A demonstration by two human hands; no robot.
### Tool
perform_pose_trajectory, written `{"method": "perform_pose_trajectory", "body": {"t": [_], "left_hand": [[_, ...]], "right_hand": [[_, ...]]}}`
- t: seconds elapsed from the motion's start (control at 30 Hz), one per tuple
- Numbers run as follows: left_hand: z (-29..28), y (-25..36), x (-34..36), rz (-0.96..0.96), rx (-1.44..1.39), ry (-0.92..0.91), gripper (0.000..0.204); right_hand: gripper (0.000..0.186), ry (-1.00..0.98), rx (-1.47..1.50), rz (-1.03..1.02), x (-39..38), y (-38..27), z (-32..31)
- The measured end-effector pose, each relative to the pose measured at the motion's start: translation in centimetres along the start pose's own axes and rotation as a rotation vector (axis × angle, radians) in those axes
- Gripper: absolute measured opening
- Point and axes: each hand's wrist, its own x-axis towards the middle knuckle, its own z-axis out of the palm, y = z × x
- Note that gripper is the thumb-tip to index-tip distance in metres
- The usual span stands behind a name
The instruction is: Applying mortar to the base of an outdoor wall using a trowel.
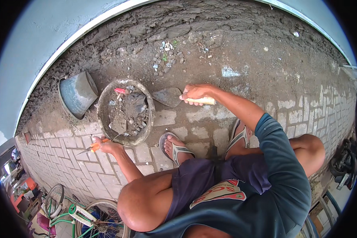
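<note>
My right hand (195,94) grips a trowel (168,96) by the mortar pan (125,112); my left hand (107,146) clenches an orange-handled tool (92,147).

Trowel (168,96), grey mortar-caked blade and pale wooden handle, is laid flat just right of the pan (104,104). Orange-handled tool (92,147) is held level at pan's near-left rim.

I wear a dark teal long-sleeved cotton shirt (283,174) with a red-and-cream printed emblem (220,192), dark navy cloth shorts (198,174), and grey rubber flip-flop sandals with pale straps (174,147). My forearms and knees are bare.
</note>
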Motion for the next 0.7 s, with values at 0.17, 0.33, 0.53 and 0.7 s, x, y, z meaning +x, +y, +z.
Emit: {"method": "perform_pose_trajectory", "body": {"t": [0.17,0.33,0.53,0.7], "left_hand": [[-1.8,3.3,7.1,-0.061,-0.003,-0.156,0.041],[-3.6,3.7,10.8,0.076,0.120,0.076,0.041],[-5.5,2.6,12.8,0.117,0.135,0.170,0.045],[-5.2,2.6,12.3,0.107,0.062,0.076,0.058]], "right_hand": [[0.039,-0.050,0.032,0.022,-0.5,0.0,2.2],[0.041,-0.146,0.004,-0.010,2.5,-2.2,6.2],[0.041,-0.074,0.021,-0.095,6.9,-6.0,8.6],[0.040,0.106,-0.018,-0.118,3.1,-4.4,6.5]]}}
